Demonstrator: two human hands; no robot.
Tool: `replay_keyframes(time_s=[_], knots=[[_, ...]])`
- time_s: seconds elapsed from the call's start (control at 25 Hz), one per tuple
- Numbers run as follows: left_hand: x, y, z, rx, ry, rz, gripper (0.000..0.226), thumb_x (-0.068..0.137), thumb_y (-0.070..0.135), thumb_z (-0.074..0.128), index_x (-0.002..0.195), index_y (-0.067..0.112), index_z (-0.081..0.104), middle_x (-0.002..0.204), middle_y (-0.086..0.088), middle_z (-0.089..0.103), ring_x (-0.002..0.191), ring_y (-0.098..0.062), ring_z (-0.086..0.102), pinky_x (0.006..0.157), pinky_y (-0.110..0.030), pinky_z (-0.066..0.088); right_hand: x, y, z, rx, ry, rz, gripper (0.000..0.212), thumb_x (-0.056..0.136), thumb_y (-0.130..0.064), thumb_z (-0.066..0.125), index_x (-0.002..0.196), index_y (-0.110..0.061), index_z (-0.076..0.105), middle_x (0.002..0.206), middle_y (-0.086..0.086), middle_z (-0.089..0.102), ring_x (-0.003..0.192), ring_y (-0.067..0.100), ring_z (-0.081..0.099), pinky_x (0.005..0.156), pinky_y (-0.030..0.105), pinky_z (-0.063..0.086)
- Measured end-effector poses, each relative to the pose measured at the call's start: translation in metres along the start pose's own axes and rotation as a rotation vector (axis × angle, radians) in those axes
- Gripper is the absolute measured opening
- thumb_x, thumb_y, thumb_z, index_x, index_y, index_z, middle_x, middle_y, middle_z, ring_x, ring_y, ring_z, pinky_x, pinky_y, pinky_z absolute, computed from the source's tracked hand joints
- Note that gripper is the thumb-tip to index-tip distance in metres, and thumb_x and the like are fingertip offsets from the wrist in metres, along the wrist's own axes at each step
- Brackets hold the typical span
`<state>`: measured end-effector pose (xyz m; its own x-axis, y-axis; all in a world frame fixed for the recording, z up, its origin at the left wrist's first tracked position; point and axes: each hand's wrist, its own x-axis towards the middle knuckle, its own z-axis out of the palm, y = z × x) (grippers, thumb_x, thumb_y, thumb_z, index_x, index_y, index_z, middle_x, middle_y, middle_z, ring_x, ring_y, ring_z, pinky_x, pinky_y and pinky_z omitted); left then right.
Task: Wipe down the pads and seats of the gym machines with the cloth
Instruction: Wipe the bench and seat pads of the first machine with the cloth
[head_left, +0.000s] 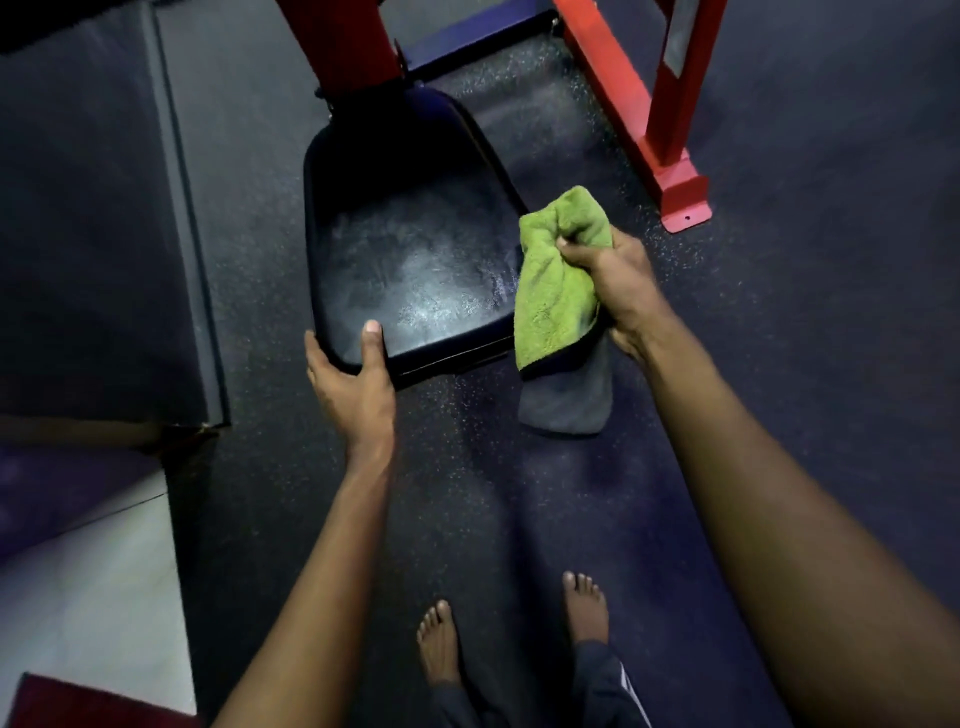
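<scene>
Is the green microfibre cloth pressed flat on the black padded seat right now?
No, the right hand holds the green microfibre cloth bunched and hanging at the right edge of the black padded seat.

Person, head cam: L hand (353, 384) + R hand (613, 280) bare, forearms (810, 519) bare up to frame edge. L foot (439, 644) + R foot (587, 608) bare, toes visible. Dark trousers (597, 691) at btm edge, loose at ankles. Thin white stripes (631, 691) down R leg.
</scene>
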<state>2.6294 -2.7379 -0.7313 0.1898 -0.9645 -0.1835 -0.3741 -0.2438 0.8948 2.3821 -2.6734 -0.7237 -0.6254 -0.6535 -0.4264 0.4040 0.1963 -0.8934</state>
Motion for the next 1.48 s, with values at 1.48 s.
replay_keyframes(time_s=[1.48], knots=[[-0.050, 0.377, -0.068, 0.135, -0.746, 0.400, 0.026, 0.093, 0.029, 0.065, 0.119, 0.026, 0.071, 0.113, 0.008, 0.072, 0.110, -0.006, 0.064, 0.100, -0.023, 0.047, -0.151, -0.375, -0.056, -0.686, 0.156, -0.266, 0.050, 0.074, -0.071, 0.073, 0.103, -0.030, 0.074, 0.096, -0.011, 0.077, 0.097, 0.010, 0.071, 0.093, 0.041, 0.057]])
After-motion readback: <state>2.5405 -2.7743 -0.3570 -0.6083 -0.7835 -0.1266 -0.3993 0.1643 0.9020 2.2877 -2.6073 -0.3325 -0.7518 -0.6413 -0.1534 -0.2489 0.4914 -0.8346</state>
